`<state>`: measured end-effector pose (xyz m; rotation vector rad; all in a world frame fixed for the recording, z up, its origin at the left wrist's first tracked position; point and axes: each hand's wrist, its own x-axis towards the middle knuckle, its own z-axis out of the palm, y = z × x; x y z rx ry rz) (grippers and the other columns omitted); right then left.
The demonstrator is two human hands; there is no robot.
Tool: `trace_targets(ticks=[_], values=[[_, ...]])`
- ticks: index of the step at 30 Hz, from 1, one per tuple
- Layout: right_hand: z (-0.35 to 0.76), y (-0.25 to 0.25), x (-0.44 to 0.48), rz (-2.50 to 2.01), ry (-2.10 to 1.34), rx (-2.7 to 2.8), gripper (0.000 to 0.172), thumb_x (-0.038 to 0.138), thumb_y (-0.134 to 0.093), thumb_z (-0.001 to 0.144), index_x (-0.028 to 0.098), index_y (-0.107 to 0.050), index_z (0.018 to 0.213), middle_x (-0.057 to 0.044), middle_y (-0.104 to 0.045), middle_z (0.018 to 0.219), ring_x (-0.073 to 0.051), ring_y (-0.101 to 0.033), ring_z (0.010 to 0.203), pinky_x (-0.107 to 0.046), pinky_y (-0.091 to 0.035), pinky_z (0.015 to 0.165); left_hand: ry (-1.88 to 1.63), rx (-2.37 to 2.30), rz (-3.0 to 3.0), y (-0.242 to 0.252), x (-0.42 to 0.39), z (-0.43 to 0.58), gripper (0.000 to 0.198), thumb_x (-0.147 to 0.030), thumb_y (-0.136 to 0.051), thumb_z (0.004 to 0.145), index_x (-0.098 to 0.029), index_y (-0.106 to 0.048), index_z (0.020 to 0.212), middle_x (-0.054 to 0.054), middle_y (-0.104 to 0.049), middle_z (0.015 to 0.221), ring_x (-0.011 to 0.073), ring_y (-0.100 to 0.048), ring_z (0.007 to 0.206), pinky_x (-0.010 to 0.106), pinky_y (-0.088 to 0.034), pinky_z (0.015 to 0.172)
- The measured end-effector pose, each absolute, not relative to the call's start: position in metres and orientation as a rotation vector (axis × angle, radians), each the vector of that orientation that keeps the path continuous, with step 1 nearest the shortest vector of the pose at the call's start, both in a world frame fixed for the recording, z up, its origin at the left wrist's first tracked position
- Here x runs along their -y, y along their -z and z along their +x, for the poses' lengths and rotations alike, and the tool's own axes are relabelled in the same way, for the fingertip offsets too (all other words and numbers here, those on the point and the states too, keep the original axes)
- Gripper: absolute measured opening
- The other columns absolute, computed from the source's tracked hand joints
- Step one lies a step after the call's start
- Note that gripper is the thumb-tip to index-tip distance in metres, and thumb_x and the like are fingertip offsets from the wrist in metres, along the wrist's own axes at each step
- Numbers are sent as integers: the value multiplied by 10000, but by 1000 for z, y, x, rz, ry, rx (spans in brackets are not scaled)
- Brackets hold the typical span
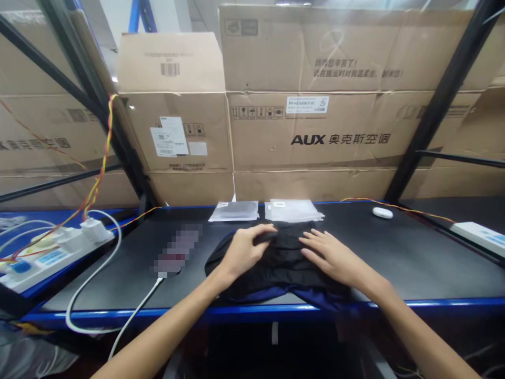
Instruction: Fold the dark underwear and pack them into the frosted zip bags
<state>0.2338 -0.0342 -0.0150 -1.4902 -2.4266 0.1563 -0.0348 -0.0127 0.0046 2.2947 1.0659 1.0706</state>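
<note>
A black cloth garment [290, 263] with dark blue parts along its front edge lies loosely bunched on the dark tabletop; its exact kind cannot be made out. Resting on its left portion is my left hand [245, 251], fingers bent and thumb held apart from them, with nothing visibly gripped. My right hand [329, 255] lies palm down over the right portion, fingers stretched and slightly spread. Just behind the cloth are two stacks of clear plastic bags, the left bag stack [235, 211] and the right bag stack [292, 210].
Left of the cloth lies a pixelated phone [179, 250] on a white cable [136, 316]. Power strips sit at the left [59, 252] and right [481, 237]. A small white case [382, 212] lies back right. Cardboard [272, 152] walls the rear, between black posts. The table's blue edge [256, 314] runs in front.
</note>
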Motion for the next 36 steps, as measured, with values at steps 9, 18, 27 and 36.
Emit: trace_targets(ticks=[9, 18, 27, 36], values=[[256, 24, 38, -1443, -492, 2325, 612, 596, -309, 995, 230, -495, 1449, -34, -423, 1538, -268, -263, 1472, -493, -211, 1223, -431, -915, 2751, 9, 17, -19, 363, -478, -529, 958, -291, -653, 1243, 53, -594, 1384, 282, -497, 1329, 549, -248, 1175], [268, 32, 33, -1482, -402, 2337, 647, 609, -303, 987, 207, -474, 1465, -58, -325, 1588, -276, -156, 1500, -501, -160, 1228, -814, -1455, 2506, -13, 14, -46, 377, -520, -518, 928, -210, -686, 1061, 70, -724, 1072, 237, -660, 1002, 351, -488, 889], [266, 34, 34, -1482, -397, 2334, 651, 599, -293, 988, 189, -488, 1454, -72, -333, 1580, -280, -158, 1497, -516, -171, 1221, -303, -1753, 2363, -17, 9, -56, 374, -544, -542, 834, -216, -551, 653, 27, -675, 711, 222, -625, 659, 285, -320, 540], [293, 39, 45, -1494, -452, 2049, 628, 604, -320, 982, 253, -413, 1495, -16, -401, 1551, -247, -332, 1443, -449, -235, 1216, -841, -1546, 2217, -28, 10, -20, 181, -410, -576, 847, -233, -610, 868, 5, -713, 856, 212, -667, 837, 288, -463, 714]])
